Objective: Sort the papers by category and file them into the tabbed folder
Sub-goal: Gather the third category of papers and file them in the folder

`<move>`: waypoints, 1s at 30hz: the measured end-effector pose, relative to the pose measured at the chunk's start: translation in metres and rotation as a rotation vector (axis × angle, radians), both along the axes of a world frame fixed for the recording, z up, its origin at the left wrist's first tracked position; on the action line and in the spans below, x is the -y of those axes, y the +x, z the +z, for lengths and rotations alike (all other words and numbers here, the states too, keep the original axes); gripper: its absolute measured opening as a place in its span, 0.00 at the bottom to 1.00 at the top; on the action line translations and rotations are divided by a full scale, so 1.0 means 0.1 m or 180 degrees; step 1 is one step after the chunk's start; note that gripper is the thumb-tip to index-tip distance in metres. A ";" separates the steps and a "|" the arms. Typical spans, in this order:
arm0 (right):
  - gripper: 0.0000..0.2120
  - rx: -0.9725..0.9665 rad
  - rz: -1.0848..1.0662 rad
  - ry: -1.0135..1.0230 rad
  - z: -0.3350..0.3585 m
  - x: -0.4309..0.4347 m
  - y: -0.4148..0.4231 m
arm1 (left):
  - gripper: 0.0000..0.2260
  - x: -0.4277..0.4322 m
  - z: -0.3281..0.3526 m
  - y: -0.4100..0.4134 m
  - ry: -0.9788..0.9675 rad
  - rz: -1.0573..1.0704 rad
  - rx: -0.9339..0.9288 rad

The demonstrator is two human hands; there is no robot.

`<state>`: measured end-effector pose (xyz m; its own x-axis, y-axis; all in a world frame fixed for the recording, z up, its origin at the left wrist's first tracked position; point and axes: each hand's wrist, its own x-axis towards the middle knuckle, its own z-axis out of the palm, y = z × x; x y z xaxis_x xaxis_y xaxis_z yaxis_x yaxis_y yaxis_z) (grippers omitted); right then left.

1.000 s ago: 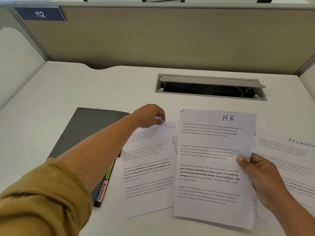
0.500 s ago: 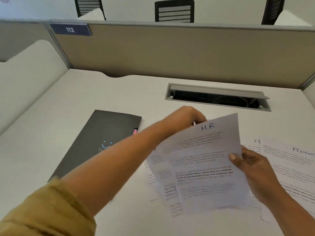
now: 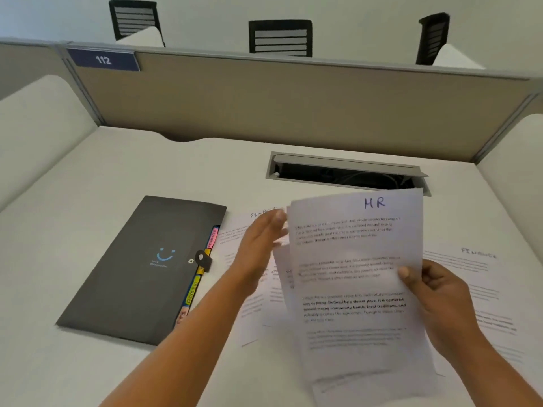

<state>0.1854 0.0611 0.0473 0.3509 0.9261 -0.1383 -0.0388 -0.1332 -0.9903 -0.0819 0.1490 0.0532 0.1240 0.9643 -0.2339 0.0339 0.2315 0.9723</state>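
Observation:
My right hand (image 3: pixel 437 292) grips the right edge of a small stack of printed sheets topped by one marked "HR" (image 3: pixel 355 277), lifted off the desk. My left hand (image 3: pixel 261 245) is at the stack's left edge, fingers straight and apart, blurred by motion; I cannot tell whether it touches the paper. A dark grey tabbed folder (image 3: pixel 138 268) lies shut to the left, coloured tabs (image 3: pixel 202 268) sticking out of its right side. A sheet marked "FINANCE" (image 3: pixel 482 277) lies flat at the right. Another finance sheet (image 3: pixel 249 227) lies under my left hand.
An open grey cable hatch (image 3: pixel 346 171) is set into the white desk (image 3: pixel 88 177) behind the papers. A beige partition (image 3: pixel 279 104) with a "112" plate (image 3: pixel 102 60) closes the back. Low white dividers stand at both sides.
The HR stack has risen and straightened in my right hand. My left hand has let go of the loose sheet it pinched and now lies open at the stack's left edge. The head camera tilted up.

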 end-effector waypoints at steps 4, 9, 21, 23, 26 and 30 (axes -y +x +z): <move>0.33 -0.0165 -0.0085 0.0122 0.05 -0.03 -0.05 | 0.22 0.32 -0.14 0.05 -0.0319 -0.0311 0.0402; 0.27 -0.0411 0.0356 -0.0138 0.13 -0.05 -0.12 | 0.10 0.48 0.02 0.13 -0.0387 -0.0180 0.0849; 0.05 0.0004 0.0164 0.0611 0.55 -0.06 -0.40 | 0.05 0.42 0.53 0.11 0.0882 0.0046 0.0537; 0.06 0.0151 0.0176 0.0753 0.61 -0.03 -0.47 | 0.06 0.48 0.51 0.16 0.1137 0.0176 0.0484; 0.09 0.0266 0.0214 0.0979 0.64 0.02 -0.54 | 0.06 0.57 0.45 0.20 0.1461 0.0173 0.0469; 0.13 0.0478 0.0287 0.1032 0.58 0.05 -0.56 | 0.13 0.61 0.35 0.15 0.1866 0.0213 0.0243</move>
